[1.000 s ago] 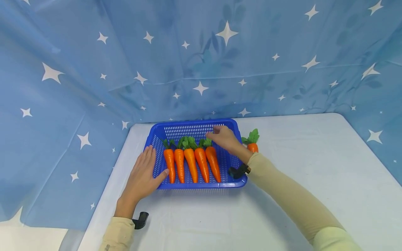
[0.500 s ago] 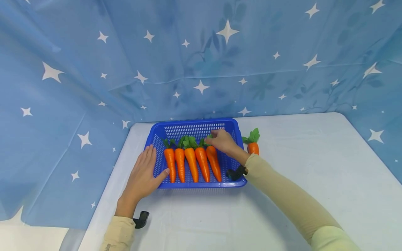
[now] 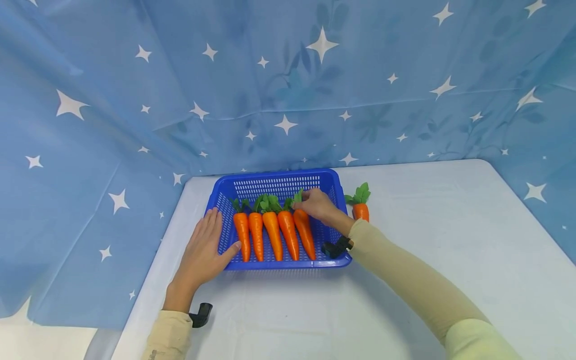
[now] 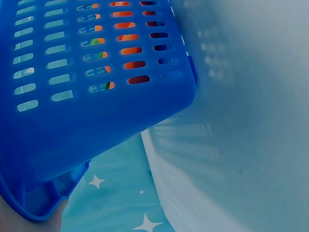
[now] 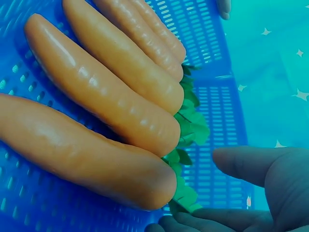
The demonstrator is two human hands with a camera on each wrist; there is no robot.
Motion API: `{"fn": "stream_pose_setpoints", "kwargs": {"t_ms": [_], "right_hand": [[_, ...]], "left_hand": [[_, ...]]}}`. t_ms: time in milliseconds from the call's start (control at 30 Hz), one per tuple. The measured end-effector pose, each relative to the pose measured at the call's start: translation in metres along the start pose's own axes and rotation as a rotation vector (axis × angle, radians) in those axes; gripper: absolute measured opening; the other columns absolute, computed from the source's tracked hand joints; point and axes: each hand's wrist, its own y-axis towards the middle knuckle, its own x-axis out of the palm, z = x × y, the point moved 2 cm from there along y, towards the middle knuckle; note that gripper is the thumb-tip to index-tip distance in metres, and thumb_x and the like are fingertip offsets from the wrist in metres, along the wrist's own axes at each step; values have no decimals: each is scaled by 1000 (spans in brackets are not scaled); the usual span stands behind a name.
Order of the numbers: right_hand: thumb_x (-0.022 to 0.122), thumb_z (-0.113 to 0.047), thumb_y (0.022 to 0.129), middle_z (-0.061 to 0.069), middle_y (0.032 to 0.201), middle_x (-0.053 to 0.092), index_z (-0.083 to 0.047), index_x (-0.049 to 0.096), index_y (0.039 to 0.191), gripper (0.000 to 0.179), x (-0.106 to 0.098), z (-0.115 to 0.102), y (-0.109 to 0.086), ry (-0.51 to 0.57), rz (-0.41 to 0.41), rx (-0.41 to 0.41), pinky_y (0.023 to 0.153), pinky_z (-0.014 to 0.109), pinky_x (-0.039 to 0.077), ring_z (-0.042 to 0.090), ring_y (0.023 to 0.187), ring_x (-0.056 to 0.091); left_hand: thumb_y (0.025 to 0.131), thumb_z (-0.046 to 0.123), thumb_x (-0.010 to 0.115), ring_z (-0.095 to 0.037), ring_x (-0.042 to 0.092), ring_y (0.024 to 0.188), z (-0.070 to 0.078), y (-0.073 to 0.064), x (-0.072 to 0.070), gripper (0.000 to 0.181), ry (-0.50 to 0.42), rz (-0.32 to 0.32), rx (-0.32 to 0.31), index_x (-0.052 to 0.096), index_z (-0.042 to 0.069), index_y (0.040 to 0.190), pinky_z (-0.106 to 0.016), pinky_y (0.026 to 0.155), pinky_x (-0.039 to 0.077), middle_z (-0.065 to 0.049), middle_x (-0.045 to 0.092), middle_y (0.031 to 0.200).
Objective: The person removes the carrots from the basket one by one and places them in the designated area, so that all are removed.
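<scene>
Several orange carrots [image 3: 272, 235] with green leafy tops lie side by side in a blue plastic basket [image 3: 288, 265]. My right hand [image 3: 317, 204] is over the basket's right half, at the leaves [image 3: 298, 195] of the rightmost carrot [image 3: 304, 234]. In the right wrist view, the thumb [image 5: 241, 162] stands apart from the fingers [image 5: 217, 218], which touch or nearly touch those leaves. My left hand [image 3: 203, 247] lies on the basket's left rim with straight fingers, its thumb at the front left corner. The left wrist view shows mostly the basket's perforated wall [image 4: 72, 121].
Another carrot [image 3: 361, 211] lies on the white table [image 3: 405, 280], just outside the basket's right side and partly hidden by my right forearm. A blue star-patterned cloth [image 3: 288, 100] hangs behind and at both sides of the table.
My right hand has come down and slightly toward me, to the leaves of the rightmost carrot. The left hand and the basket stay where they were.
</scene>
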Motion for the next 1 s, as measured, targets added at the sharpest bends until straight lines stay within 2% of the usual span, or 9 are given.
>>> {"fn": "stream_pose_setpoints", "kwargs": {"t_ms": [67, 167, 267, 400, 633, 733, 833, 900, 1000], "right_hand": [[71, -17, 101, 26, 143, 62, 13, 53, 149, 60, 1, 0, 0, -10, -8, -8, 113, 55, 49, 39, 126, 64], [73, -15, 98, 19, 116, 70, 11, 65, 136, 47, 2, 1, 1, -37, -19, -33, 100, 46, 59, 31, 101, 67], [73, -14, 97, 11, 92, 64, 9, 72, 120, 33, 2, 0, 0, -66, -24, -46, 80, 36, 59, 25, 84, 63], [74, -13, 97, 7, 77, 55, 8, 71, 105, 22, 3, -1, -3, -78, -35, -42, 66, 31, 52, 23, 73, 58], [75, -8, 95, 3, 70, 48, 2, 66, 88, 15, 6, 1, -1, -102, -37, -36, 58, 27, 44, 19, 65, 51], [75, -6, 93, 0, 64, 39, -4, 57, 75, 25, 7, 2, 1, -132, -30, -36, 53, 25, 36, 16, 58, 44], [75, -4, 91, -1, 61, 38, -7, 53, 69, 32, 9, 4, 3, -159, -20, -39, 52, 24, 32, 14, 56, 40], [75, -3, 89, -1, 62, 42, -5, 57, 69, 28, 9, 4, 3, -171, -9, -49, 53, 24, 34, 14, 57, 42], [76, -2, 89, 1, 66, 50, 1, 69, 79, 13, 8, 4, 1, -187, 5, -69, 55, 24, 38, 16, 61, 48]], "left_hand": [[103, 49, 59, -43, 7, 163, 0, 0, 0, 96, 1, -2, 0, 18, -12, 165, -56, 131, 4, -28, 10, 175], [103, 49, 59, -43, 7, 163, 0, 1, 0, 96, 3, -5, -3, 17, -12, 165, -56, 131, 4, -28, 10, 175], [104, 49, 59, -43, 7, 163, 0, 1, 1, 96, 4, -4, -1, 17, -12, 165, -56, 131, 5, -28, 10, 175], [104, 49, 59, -44, 7, 163, 0, 2, 3, 96, 5, 1, 5, 18, -12, 165, -57, 131, 5, -28, 11, 175], [103, 48, 59, -43, 7, 163, 0, 1, 3, 96, 10, 4, -1, 19, -12, 165, -57, 131, 5, -28, 11, 175], [103, 48, 59, -43, 7, 163, 0, 1, 3, 95, 12, 7, -2, 19, -12, 165, -57, 131, 5, -28, 11, 175], [103, 49, 59, -43, 7, 163, -1, 1, 3, 95, 16, 5, -4, 19, -12, 165, -56, 131, 5, -27, 11, 175], [103, 49, 59, -43, 7, 163, -1, 1, 3, 95, 19, 3, -5, 19, -11, 165, -56, 131, 5, -27, 11, 175], [103, 49, 59, -43, 7, 163, -1, 1, 2, 96, 20, 5, -2, 18, -12, 165, -56, 131, 5, -28, 11, 175]]}}
